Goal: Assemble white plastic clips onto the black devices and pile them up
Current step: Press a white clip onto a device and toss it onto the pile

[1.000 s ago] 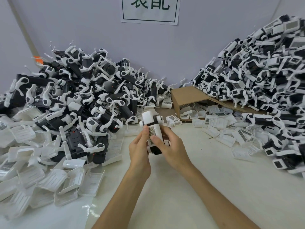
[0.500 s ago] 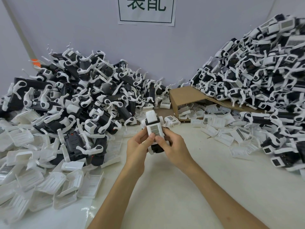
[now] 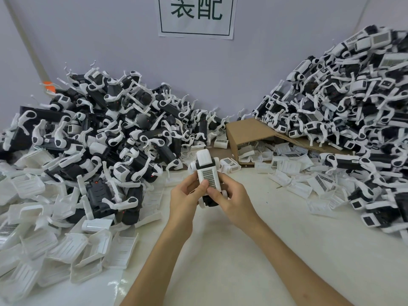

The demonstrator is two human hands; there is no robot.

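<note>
Both hands hold one black device (image 3: pixel 209 200) above the middle of the table, with a white plastic clip (image 3: pixel 207 172) lying on its upper face. My left hand (image 3: pixel 186 198) grips the left side, thumb pressed on the clip's printed label. My right hand (image 3: pixel 233 200) grips the right side, its thumb on the clip's lower end. The device's black lower end shows between the palms. A heap of black devices with white arms (image 3: pixel 106 138) rises at the left, and a taller heap of devices (image 3: pixel 348 102) at the right.
Loose white clips (image 3: pixel 72 248) lie spread at the front left, and more loose clips (image 3: pixel 304 175) lie at the right by an open cardboard box (image 3: pixel 251 133). A paper sign (image 3: pixel 196 16) hangs on the wall. The white table (image 3: pixel 242 261) lies under my forearms.
The clip has slid further down onto the device, and both thumbs now press on its label. The hands and device stayed in about the same spot.
</note>
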